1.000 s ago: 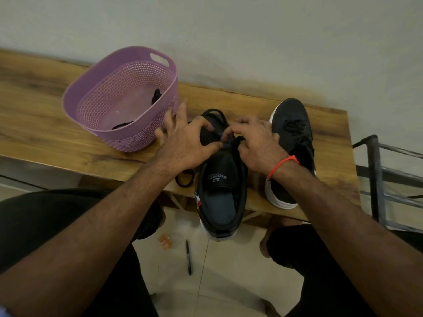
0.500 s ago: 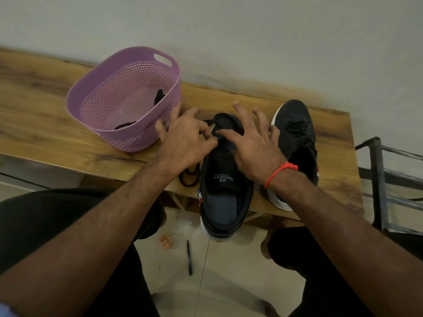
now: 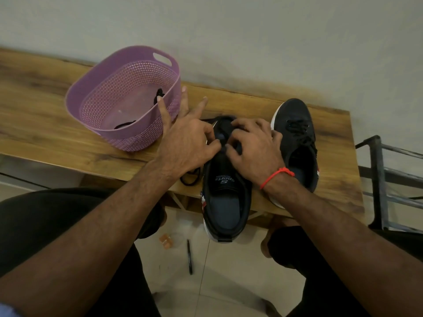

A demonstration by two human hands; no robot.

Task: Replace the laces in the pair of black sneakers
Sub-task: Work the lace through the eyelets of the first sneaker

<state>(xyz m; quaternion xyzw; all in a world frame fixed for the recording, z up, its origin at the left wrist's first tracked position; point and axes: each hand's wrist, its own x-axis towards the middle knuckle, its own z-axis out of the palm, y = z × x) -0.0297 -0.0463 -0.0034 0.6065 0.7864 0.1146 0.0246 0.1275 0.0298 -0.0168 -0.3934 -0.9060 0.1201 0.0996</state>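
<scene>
My left hand (image 3: 187, 143) and right hand (image 3: 254, 143) pinch the lace (image 3: 214, 128) over the near sneaker (image 3: 226, 191), whose length points away from me, eyelets under my fingertips.

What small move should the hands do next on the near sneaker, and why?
Probably draw the lace through the eyelet. Both the left hand and the right hand pinch at the front of the near sneaker, and slack lace lies loose beside it on the table.
</scene>
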